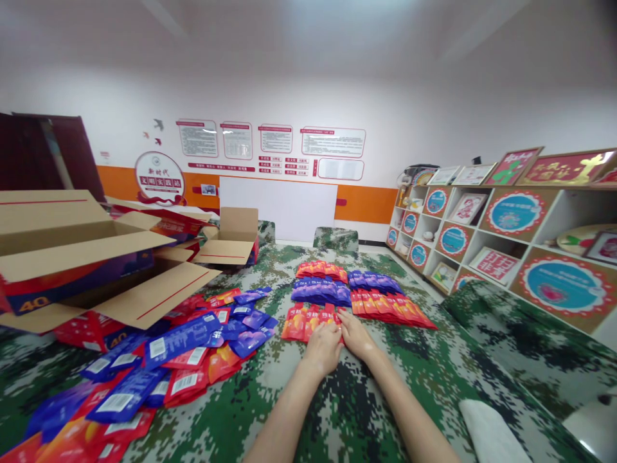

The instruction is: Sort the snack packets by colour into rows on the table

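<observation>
Both hands meet at the right end of a row of red snack packets (297, 320) on the camouflage tablecloth. My left hand (326, 346) is closed, its fingers gripping the lower part of a red packet. Pressed against the right edge of the same packet is my right hand (355, 335), fingers curled in; the fingertips are partly hidden. Just behind lie a row of purple packets (321, 292) and a smaller red row (322, 271). To the right sit another purple row (373, 281) and a longer red row (393, 308), the packets overlapping.
A loose heap of red and purple packets (186, 350) covers the table's left side. Behind it stand a large open carton (81, 273) and a smaller open carton (231, 241). Chairs (336, 239) are at the far edge; a display shelf (477, 225) lines the right.
</observation>
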Available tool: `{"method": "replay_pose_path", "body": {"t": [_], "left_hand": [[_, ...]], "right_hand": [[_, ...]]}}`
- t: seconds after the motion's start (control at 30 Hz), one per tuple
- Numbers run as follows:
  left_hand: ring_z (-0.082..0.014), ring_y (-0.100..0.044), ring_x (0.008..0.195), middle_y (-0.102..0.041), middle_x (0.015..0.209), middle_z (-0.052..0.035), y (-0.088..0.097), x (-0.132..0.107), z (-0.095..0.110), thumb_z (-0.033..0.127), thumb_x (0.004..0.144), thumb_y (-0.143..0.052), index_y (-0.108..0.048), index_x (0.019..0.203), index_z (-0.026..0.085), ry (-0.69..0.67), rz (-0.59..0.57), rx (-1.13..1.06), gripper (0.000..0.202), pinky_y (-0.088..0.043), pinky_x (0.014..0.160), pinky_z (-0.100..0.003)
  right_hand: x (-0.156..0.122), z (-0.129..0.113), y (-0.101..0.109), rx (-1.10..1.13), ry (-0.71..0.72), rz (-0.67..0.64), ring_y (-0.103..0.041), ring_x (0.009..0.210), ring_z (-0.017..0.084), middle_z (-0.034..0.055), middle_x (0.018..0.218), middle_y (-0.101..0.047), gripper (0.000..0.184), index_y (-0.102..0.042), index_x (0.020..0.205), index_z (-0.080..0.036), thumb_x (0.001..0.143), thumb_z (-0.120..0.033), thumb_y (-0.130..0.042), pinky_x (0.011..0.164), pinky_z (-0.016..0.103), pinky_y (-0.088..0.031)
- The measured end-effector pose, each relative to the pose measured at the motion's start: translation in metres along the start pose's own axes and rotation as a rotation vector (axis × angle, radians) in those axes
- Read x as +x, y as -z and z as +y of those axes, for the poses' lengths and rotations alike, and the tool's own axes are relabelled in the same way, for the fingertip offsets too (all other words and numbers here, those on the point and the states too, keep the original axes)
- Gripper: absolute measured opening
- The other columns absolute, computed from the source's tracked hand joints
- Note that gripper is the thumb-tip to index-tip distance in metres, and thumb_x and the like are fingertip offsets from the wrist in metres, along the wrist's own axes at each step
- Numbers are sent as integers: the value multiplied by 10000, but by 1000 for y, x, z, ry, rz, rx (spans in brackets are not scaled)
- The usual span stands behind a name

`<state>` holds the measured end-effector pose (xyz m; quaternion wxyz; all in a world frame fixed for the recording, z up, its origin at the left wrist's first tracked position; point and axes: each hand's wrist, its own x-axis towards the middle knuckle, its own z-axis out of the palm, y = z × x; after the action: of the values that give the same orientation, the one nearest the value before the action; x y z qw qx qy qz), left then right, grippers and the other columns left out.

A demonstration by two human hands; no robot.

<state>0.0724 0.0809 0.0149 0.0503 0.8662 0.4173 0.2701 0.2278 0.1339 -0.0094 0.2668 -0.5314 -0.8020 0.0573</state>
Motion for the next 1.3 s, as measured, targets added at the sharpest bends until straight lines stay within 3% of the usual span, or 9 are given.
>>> {"method": "replay_pose_path", "body": {"t": [0.23,0.47,0.57,0.67,0.8,0.97,1.07,1.17,1.3], "left_hand": [[-196,-504,963,-571,971,-64,4,-1,-2,256,830,-452,-566,970,183,7,-6,0,195,-324,965,-381],[-198,-502,1006,-583,1006,-77,10,-3,0,261,815,-465,-572,1002,167,7,-2,7,235,-319,995,-387],[-217,-417,1149,-532,1157,-87,19,-5,-2,274,784,-504,-543,1079,182,3,52,2,311,-260,1047,-414],[-224,-301,1255,-458,1258,-100,41,-15,-11,258,774,-505,-504,1141,180,26,135,17,375,-250,1058,-410],[-230,-289,1259,-461,1230,-92,92,-49,-36,206,771,-486,-495,1150,193,74,184,73,380,-261,1045,-414],[-221,-389,1123,-470,1137,-62,167,-119,-66,175,730,-530,-525,1076,223,222,124,166,349,-321,964,-385],[-217,-394,1076,-474,1094,-51,202,-161,-78,120,722,-487,-542,1009,226,336,68,241,310,-332,921,-374],[-216,-391,1069,-482,1086,-53,224,-194,-88,55,696,-442,-562,977,220,397,31,321,347,-324,908,-366],[-226,-365,1126,-464,1151,-60,232,-219,-101,62,697,-469,-599,988,226,339,-2,419,359,-288,930,-370]], "right_hand": [[2,-2,-2,-50,-7,-19,-407,1215,202,147,1300,-461,453,-538,1191,-65,816,-182,-313,1056,364,-269],[6,10,-7,24,-13,-13,-436,1196,191,98,1263,-511,444,-586,1141,-134,805,-244,-317,1051,371,-291],[9,7,3,66,-17,33,-450,1184,190,101,1246,-525,447,-592,1127,-133,806,-270,-314,1042,367,-307],[13,-10,13,66,-26,94,-454,1178,209,126,1243,-522,463,-575,1142,-100,784,-267,-334,1028,371,-322],[17,-64,15,106,-24,105,-506,1114,226,138,1178,-569,470,-553,1161,-85,761,-245,-367,980,375,-365],[8,-171,-11,215,154,31,-568,948,206,107,1012,-637,352,-607,1054,-133,773,-231,-418,866,338,-414],[1,-232,-32,241,220,-35,-563,835,178,73,893,-642,280,-626,983,-158,768,-209,-454,779,281,-408],[-2,-279,-49,224,234,-86,-542,753,153,49,778,-630,212,-652,821,-159,767,-182,-448,708,234,-370],[-1,-313,-67,233,219,-157,-514,636,129,32,639,-613,240,-633,629,-152,760,-151,-432,622,211,-331]]}}
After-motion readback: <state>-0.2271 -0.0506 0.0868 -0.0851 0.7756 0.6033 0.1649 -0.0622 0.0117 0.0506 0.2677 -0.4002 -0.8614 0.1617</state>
